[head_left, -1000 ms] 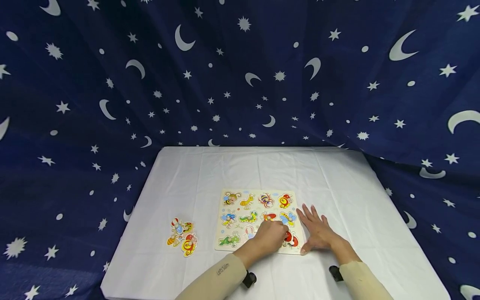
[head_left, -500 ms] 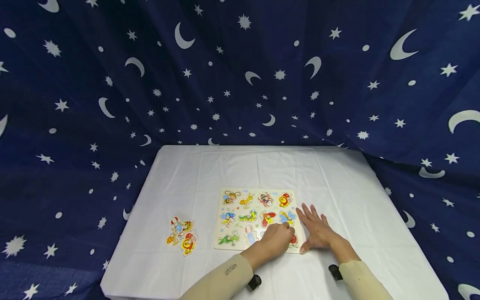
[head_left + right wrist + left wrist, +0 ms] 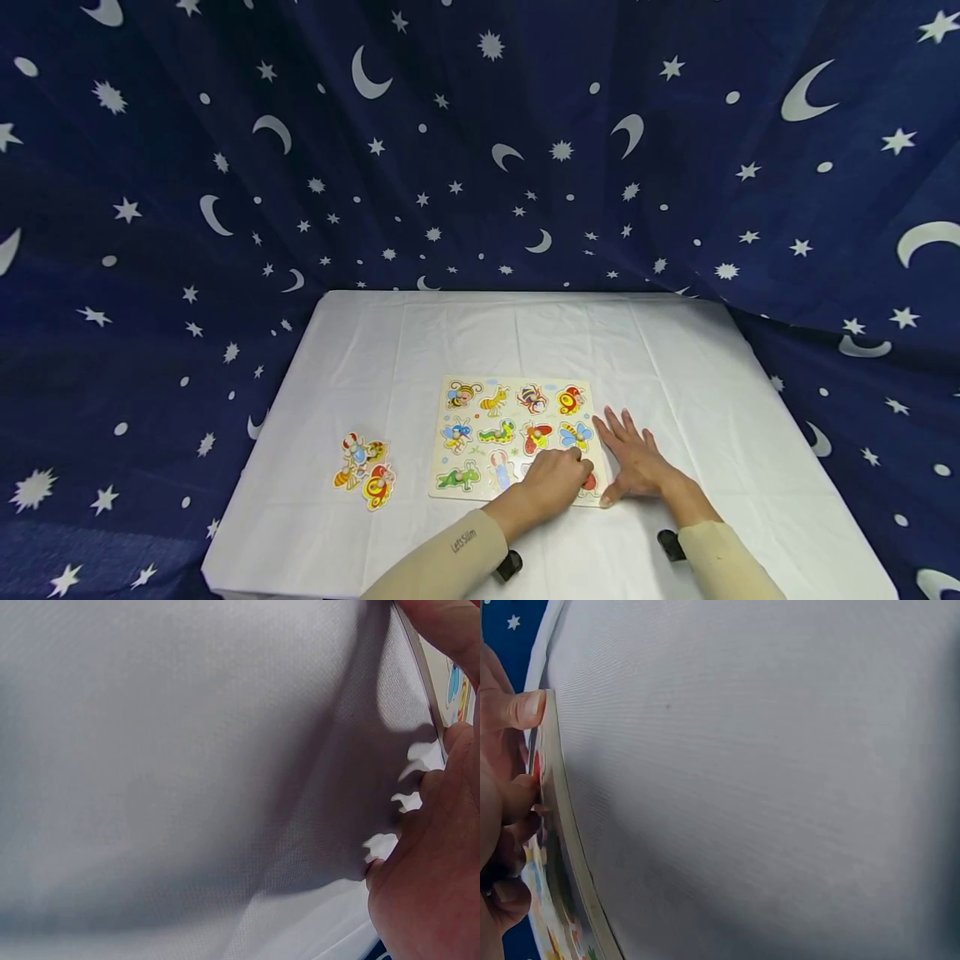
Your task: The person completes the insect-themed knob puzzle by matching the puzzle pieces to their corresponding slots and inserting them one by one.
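A wooden peg puzzle board (image 3: 521,450) with insect pictures lies on the white cloth. My left hand (image 3: 550,485) bends over its lower right corner, fingers curled round a red ladybug puzzle piece (image 3: 590,483) that they mostly cover. In the left wrist view, a fingertip of that hand touches something red (image 3: 536,765) close to the board's edge. My right hand (image 3: 633,460) lies with spread fingers at the board's right side, its thumb on the lower right corner. Several insect pieces, such as a green caterpillar (image 3: 497,432) and a spider (image 3: 532,399), sit on the board.
Left of the board, several loose insect pieces lie bunched together, among them a red and yellow butterfly (image 3: 378,487). The white cloth (image 3: 360,350) covers the whole table. A dark blue curtain (image 3: 480,142) with moons and stars hangs behind and at both sides.
My left hand has shifted slightly right over the ladybug piece, uncovering the red winged insect above it, then stays nearly still. My right hand keeps its place at the board's edge.
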A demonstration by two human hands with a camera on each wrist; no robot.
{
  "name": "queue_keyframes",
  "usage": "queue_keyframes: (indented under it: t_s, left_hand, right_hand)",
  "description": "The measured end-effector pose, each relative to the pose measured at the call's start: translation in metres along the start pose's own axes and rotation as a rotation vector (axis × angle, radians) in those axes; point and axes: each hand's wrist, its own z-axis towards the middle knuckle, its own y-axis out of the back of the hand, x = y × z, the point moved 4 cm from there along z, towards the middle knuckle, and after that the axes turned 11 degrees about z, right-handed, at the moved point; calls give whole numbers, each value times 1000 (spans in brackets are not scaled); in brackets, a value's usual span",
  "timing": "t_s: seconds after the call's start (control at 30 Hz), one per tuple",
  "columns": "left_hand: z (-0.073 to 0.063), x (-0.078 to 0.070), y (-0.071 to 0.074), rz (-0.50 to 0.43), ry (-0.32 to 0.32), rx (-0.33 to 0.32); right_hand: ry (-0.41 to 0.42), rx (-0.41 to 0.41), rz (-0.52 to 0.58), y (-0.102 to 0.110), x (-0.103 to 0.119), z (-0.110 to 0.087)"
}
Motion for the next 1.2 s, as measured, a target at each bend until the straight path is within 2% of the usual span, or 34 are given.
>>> queue_keyframes:
  t_s: [0.2, 0.3, 0.4, 0.6, 0.67, 0.8, 0.9, 0.97, 1.1, 1.2]
  left_hand:
    - [-6, 2, -1, -59, -35, 94]
    - [-11, 4, 2, -110, -47, 119]
    - [-19, 5, 7, -143, -51, 93]
    - [-44, 3, 8, -121, -134, 20]
    - [-50, 6, 8, -134, -127, 5]
    - [-58, 26, 14, -141, -32, -79]
    - [-68, 54, 21, -123, 80, -161]
    - [-78, 77, 24, -118, 170, -189]
    - [-102, 127, 28, -121, 368, -168]
    - [-121, 156, 27, -91, 482, -139]
  right_hand:
    - [1, 11, 12, -2, 1, -1]
    - [-5, 14, 24, -1, 1, -1]
    - [-6, 6, 25, -1, 0, -1]
    - [-10, -5, 31, -3, -2, -2]
    - [-14, -4, 37, -4, -3, -2]
    - [-11, -1, 47, -6, -3, -1]
    - [-13, 11, 49, -7, -3, 0]
    - [-13, 16, 56, -6, -2, 1]
    - [4, 9, 51, -3, -2, 1]
    - [4, 13, 42, -2, -3, 1]
